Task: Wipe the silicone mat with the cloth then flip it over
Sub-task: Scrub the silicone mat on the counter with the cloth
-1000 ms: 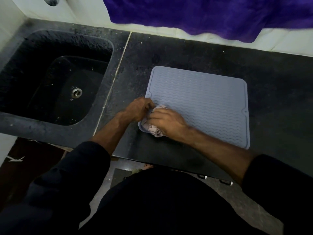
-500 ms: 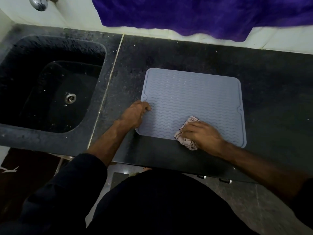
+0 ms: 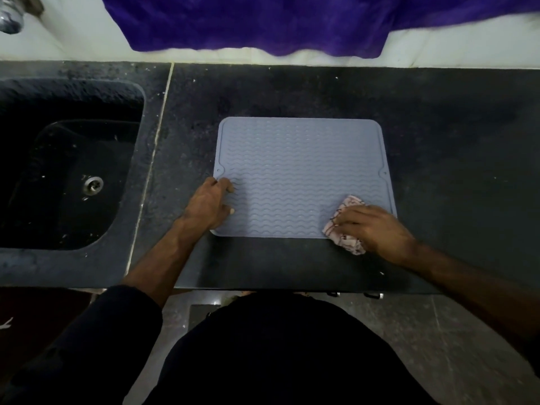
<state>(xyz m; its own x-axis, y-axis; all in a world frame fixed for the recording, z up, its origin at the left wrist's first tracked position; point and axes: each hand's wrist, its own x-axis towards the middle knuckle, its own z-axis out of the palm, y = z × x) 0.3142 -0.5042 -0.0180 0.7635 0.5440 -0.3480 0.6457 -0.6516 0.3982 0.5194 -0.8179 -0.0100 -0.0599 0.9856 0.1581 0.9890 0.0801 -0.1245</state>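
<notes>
A grey silicone mat (image 3: 301, 173) with a wavy ridged top lies flat on the black counter (image 3: 455, 147). My right hand (image 3: 372, 229) presses a crumpled pink patterned cloth (image 3: 346, 225) onto the mat's near right corner, and part of the cloth hangs over the mat's front edge. My left hand (image 3: 209, 204) rests on the mat's near left edge, fingers spread on the ridges, pinning it down.
A black sink (image 3: 67, 171) with a metal drain (image 3: 93, 184) lies to the left of the mat. A purple towel (image 3: 263, 21) hangs on the white wall behind. A tap (image 3: 11, 16) shows at the top left. The counter's front edge runs just below my hands.
My right hand has dragged the cloth along the mat's front edge from the near left corner to the near right corner. My left hand has stayed on the left edge.
</notes>
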